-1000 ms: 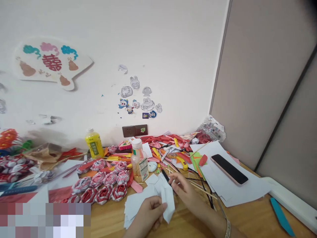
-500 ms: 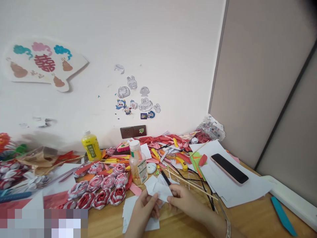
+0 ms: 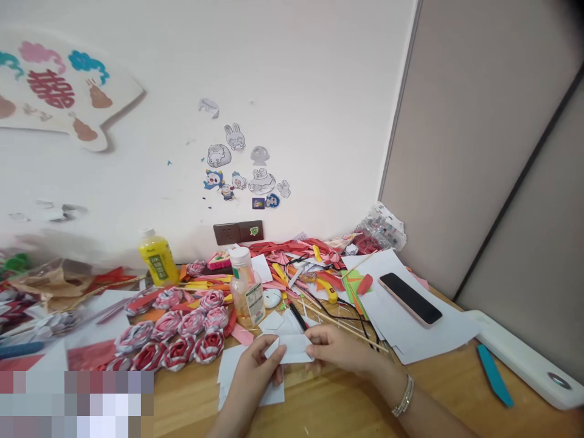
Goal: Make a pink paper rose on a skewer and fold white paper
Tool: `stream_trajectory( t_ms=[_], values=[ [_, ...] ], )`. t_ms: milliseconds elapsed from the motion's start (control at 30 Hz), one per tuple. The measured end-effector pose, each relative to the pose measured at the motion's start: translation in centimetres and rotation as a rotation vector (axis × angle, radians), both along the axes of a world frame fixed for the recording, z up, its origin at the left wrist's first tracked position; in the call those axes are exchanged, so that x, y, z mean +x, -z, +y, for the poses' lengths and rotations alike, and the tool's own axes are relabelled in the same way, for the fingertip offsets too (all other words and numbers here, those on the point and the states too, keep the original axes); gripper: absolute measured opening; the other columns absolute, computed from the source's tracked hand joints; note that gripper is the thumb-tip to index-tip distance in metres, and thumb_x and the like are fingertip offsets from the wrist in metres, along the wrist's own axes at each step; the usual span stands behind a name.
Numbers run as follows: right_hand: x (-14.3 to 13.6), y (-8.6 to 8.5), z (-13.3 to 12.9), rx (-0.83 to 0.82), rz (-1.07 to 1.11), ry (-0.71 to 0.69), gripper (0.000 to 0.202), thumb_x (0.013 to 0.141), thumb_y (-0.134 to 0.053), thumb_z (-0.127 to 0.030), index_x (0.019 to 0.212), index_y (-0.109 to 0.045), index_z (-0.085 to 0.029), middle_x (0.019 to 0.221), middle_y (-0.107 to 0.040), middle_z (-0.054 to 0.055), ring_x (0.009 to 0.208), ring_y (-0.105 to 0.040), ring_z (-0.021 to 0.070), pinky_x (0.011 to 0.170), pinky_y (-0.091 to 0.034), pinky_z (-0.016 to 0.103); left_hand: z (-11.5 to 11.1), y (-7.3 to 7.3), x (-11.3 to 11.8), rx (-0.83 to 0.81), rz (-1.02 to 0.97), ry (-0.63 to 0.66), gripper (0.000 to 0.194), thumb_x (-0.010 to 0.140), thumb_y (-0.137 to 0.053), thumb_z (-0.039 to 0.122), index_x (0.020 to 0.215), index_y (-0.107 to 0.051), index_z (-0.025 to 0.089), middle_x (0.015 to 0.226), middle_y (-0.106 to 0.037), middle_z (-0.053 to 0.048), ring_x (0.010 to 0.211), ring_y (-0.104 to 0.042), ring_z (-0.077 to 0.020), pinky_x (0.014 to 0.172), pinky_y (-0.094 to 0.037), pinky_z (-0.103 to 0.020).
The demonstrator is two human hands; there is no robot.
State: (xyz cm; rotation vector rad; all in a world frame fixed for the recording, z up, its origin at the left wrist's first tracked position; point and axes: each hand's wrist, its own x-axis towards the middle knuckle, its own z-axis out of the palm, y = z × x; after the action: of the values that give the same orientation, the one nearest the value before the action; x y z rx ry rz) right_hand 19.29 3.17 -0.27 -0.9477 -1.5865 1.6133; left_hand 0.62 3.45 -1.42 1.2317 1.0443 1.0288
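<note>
Both hands pinch one small white piece of paper (image 3: 295,350) above the wooden table. My left hand (image 3: 258,368) grips its left end between thumb and fingers. On the right end, my right hand (image 3: 335,348) has its thumb on top and its fingers curled beneath. Under and beside my left hand lie more white paper sheets (image 3: 272,395). Just beyond the held paper are other white pieces (image 3: 272,322) and a black pen (image 3: 298,317), close to my right fingers. A clear jar with a white lid (image 3: 246,289) stands behind them.
Rolled paper roses (image 3: 180,351) lie in rows to the left, with a yellow bottle (image 3: 157,258) behind. Colored paper strips (image 3: 292,249) are heaped along the wall. At right are a phone (image 3: 410,298) on white sheets, a teal strip (image 3: 495,375) and a long white device (image 3: 524,359).
The held paper has turned flatter and lies straighter between my hands, which have drawn slightly apart. My view has shifted to the right and down.
</note>
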Motion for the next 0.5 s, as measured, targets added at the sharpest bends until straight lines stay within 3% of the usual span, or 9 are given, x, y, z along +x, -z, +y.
stream_trajectory(
  t_ms=[200,333,500],
  values=[
    [-0.03,0.54,0.23,0.058,-0.055,0.134,0.031,0.075,-0.057,-0.040,0.089,-0.062,-0.013,0.061,-0.054,-0.002,0.048,-0.047,0.0071,0.050,-0.037,0.019,0.09,0.00,0.06,-0.032,-0.040,0.032,0.050,0.054,-0.069,0.055,0.082,-0.059,0.014,0.044,-0.059,0.006,0.031,-0.048,-0.0092,0.036,-0.035,-0.020],
    [0.00,0.68,0.08,0.098,-0.093,0.107,0.031,0.079,-0.054,-0.041,0.090,-0.062,-0.013,0.057,-0.052,-0.003,0.048,-0.046,0.0072,0.050,-0.037,0.019,-0.02,-0.13,0.16,-0.026,-0.060,0.006,0.045,0.054,-0.071,0.050,0.079,-0.061,0.014,0.040,-0.056,0.007,0.031,-0.047,-0.0081,0.037,-0.034,-0.019],
    [-0.65,1.07,-0.07,0.075,0.046,0.149,0.034,0.076,-0.058,-0.038,0.099,-0.059,-0.013,0.053,-0.053,-0.004,0.043,-0.045,0.0070,0.047,-0.036,0.019,-0.20,-0.50,0.16,-0.055,-0.106,-0.006,0.044,0.055,-0.073,0.045,0.085,-0.062,0.015,0.043,-0.059,0.006,0.032,-0.047,-0.0082,0.038,-0.034,-0.019]
  ],
)
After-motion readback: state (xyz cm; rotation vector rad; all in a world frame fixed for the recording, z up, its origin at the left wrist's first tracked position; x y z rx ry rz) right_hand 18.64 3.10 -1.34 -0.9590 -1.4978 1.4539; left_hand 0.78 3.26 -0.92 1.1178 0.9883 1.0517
